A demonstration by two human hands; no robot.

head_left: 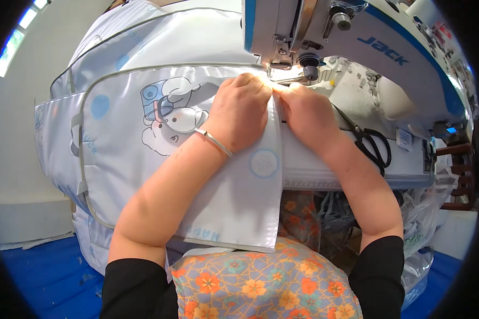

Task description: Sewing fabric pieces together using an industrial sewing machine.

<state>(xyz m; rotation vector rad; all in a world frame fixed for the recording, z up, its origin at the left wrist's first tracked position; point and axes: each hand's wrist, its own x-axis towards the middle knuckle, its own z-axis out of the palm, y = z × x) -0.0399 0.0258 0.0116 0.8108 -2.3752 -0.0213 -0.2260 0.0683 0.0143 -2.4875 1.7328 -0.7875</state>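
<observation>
A white sheet of coated fabric (223,191) with blue cartoon prints and grey bound edges lies over the sewing machine's bed and hangs toward my lap. Fingers curled, my left hand (240,109) pinches the fabric close to the needle area. Beside it my right hand (307,110) is closed on the fabric's right edge, its fingertips almost meeting the left ones. Just beyond both hands is the lit presser-foot area (274,66) of the sewing machine (367,48). The fingertips partly hide the edge they hold.
Black-handled scissors (375,146) lie on the machine table (314,154), next to my right forearm. More of the same white fabric (112,48) is heaped at the left and behind. Clear plastic bags (426,218) hang at the right. Blue sheeting (42,276) covers the floor.
</observation>
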